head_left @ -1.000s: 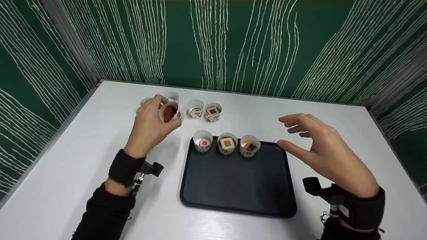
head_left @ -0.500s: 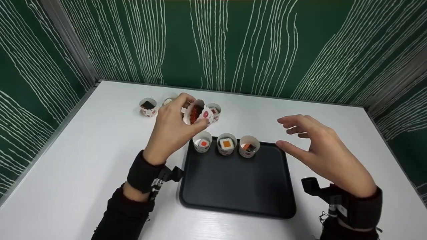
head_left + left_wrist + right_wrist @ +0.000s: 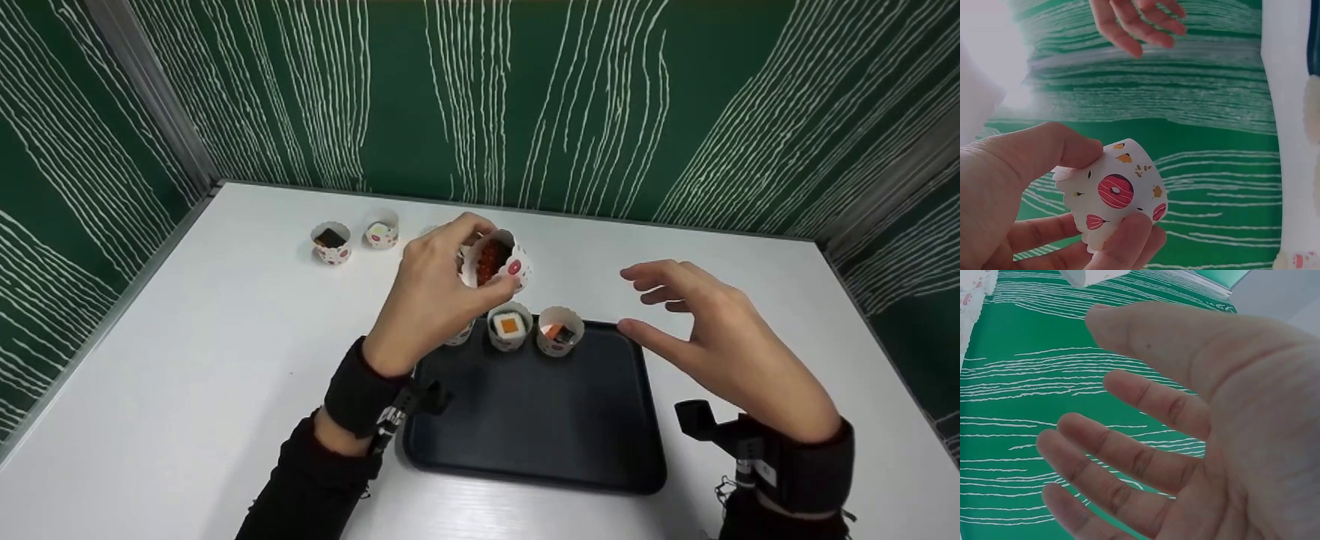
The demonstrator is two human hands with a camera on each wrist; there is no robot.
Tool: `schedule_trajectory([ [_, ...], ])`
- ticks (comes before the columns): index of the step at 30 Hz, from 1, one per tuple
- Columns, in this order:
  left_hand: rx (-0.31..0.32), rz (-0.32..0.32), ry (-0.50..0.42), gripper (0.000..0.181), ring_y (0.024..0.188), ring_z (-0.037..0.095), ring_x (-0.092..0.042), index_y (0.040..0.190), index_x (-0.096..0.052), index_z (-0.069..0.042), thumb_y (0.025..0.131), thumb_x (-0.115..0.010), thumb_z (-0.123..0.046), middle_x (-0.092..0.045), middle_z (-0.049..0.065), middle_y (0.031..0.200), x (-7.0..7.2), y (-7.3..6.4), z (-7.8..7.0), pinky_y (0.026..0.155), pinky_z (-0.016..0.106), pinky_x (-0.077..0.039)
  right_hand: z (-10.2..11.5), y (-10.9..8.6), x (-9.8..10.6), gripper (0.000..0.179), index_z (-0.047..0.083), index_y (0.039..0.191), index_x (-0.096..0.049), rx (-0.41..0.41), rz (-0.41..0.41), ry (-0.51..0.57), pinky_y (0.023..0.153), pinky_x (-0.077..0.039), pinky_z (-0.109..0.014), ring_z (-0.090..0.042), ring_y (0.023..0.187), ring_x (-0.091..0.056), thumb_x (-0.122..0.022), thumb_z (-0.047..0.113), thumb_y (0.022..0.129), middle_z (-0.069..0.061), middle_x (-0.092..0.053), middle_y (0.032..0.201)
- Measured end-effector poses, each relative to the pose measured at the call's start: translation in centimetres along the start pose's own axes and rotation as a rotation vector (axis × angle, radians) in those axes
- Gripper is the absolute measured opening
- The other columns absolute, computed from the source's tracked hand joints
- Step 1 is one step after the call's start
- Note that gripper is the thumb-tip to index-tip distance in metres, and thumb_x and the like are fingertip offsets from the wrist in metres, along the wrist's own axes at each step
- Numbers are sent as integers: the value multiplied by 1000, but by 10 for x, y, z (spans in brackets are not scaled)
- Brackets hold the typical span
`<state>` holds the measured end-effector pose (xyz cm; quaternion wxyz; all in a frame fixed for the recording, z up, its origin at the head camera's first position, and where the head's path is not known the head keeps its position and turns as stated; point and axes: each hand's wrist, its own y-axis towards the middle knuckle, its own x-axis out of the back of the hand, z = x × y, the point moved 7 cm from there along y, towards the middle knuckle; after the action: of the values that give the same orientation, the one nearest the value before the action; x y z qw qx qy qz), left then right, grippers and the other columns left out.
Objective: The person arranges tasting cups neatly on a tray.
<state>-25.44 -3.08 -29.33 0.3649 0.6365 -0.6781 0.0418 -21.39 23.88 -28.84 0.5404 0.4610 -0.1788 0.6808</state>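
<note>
My left hand [image 3: 439,296] grips a white paper baking cup [image 3: 517,262] by its sides, raised above the back left of the black tray [image 3: 540,427]. Inside the cup lies a red-orange, beaded-looking sushi piece [image 3: 491,260]. The left wrist view shows thumb and fingers around the donut-printed cup [image 3: 1129,169], which is tilted. My right hand [image 3: 712,326] hovers right of the tray, fingers loosely spread, holding nothing. Along the tray's back edge stand a cup with an orange-centred white piece [image 3: 509,327], one with orange and black pieces [image 3: 560,332], and one mostly hidden cup [image 3: 459,334].
Toward the back left of the white table [image 3: 247,300] stand a cup with a dark piece [image 3: 331,244] and a cup with a white piece [image 3: 382,231]. Other cups behind my left hand are mostly hidden. A green, white-lined wall [image 3: 405,112] encloses the table.
My left hand has carried the filled cup rightward from the back left group to above the tray's back edge. The right hand has hardly moved.
</note>
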Motion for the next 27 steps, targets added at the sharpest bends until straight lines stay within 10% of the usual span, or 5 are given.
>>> schedule_trajectory([
  [5, -84, 43, -19, 37, 103, 16, -67, 121, -71, -13, 89, -83, -25, -75, 2, 112, -14, -1, -12, 91, 35, -54, -1, 0, -1, 50, 24, 143, -64, -4, 0, 4, 101, -56, -34, -27, 120, -71, -82, 26, 96, -1, -71, 135],
  [12, -180, 66, -12, 33, 105, 20, -65, 118, -71, -14, 89, -82, -25, -76, -1, 111, -31, -2, -27, 93, 36, -51, 2, 2, -2, 47, 23, 140, -67, 37, -27, 0, 97, -44, -3, -19, 114, -72, -83, 22, 96, 0, -73, 130],
  [27, -250, 173, -69, 42, 102, 16, -66, 124, -68, -10, 87, -85, -20, -71, 6, 113, -65, -16, -40, 85, 23, -55, 7, 6, -6, 36, 20, 128, -76, 93, -23, -34, 91, -51, -12, -19, 104, -74, -85, 15, 93, 5, -77, 120],
])
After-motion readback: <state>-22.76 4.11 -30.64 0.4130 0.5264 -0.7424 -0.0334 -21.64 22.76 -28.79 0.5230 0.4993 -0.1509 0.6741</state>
